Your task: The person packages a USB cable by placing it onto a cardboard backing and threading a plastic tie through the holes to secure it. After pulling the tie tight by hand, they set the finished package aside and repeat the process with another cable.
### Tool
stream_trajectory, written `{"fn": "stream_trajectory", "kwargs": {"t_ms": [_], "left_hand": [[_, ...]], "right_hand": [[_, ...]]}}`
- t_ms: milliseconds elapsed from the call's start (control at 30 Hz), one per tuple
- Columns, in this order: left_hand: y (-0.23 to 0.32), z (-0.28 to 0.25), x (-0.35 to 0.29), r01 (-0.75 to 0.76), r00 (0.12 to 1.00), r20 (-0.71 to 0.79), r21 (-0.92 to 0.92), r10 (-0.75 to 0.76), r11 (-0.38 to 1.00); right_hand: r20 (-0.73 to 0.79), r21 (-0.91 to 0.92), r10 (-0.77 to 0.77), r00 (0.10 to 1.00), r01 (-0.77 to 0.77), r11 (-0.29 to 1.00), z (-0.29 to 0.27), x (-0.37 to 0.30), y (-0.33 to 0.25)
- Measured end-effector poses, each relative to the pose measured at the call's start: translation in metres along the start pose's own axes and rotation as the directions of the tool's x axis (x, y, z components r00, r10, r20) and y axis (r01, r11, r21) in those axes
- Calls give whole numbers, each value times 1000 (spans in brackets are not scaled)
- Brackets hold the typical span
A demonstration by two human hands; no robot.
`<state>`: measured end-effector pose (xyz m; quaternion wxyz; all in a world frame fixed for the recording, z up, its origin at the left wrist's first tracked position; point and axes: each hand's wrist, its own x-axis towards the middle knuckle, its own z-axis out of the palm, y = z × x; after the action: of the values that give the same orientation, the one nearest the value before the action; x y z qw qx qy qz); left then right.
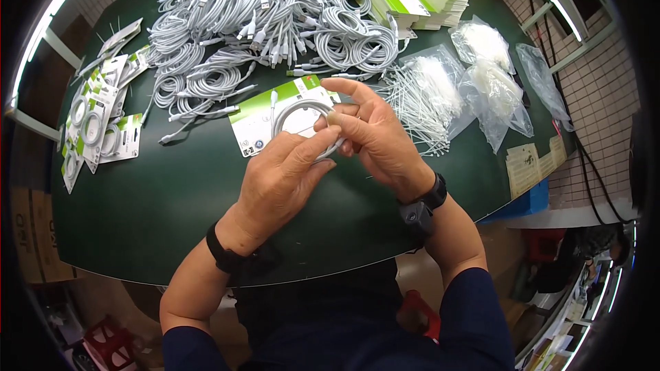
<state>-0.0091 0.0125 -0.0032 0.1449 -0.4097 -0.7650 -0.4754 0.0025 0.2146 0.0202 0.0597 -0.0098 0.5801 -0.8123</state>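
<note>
Your L hand [283, 168] & R hand [379, 136] each had their grip clamped on the grey cable coil [302, 104], over the card [249, 124] on the counter [179, 213]; its plug [273, 98] pointed away from you, plug's long axis approx. fore-aft; ring's unclear.

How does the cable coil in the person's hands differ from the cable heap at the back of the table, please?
The cable coil is held between the left hand and right hand, while the cable heap rests on the table. The coil is one ring; the heap piles up many bundles. The coil is far smaller than the heap. Both are pale grey cable.
</note>
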Motion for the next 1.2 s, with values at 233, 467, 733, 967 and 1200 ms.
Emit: {"fn": "stream_trajectory", "kwargs": {"t_ms": [233, 467, 733, 967, 1200], "left_hand": [[-6, -12, 11, -256, 966, -43, 12, 256, 967], [-1, -25, 23, -282, 959, -23, 26, 283, 959], [14, -35, 21, -383, 918, 146, 93, 368, 919], [14, -43, 21, -415, 863, 343, 61, 372, 908], [10, -51, 23, -426, 857, 346, 59, 382, 903]], "right_hand": [[100, -56, 63, 993, -58, 997, -1, -5, -13], [383, -598, -402, 832, 555, 578, -6, -14, -35], [606, -699, -422, 674, 705, 121, 0, -22, -23], [620, -746, -125, 774, 632, 211, -8, -29, -31], [654, -608, -227, 721, 680, 410, -10, -27, -38]]}}
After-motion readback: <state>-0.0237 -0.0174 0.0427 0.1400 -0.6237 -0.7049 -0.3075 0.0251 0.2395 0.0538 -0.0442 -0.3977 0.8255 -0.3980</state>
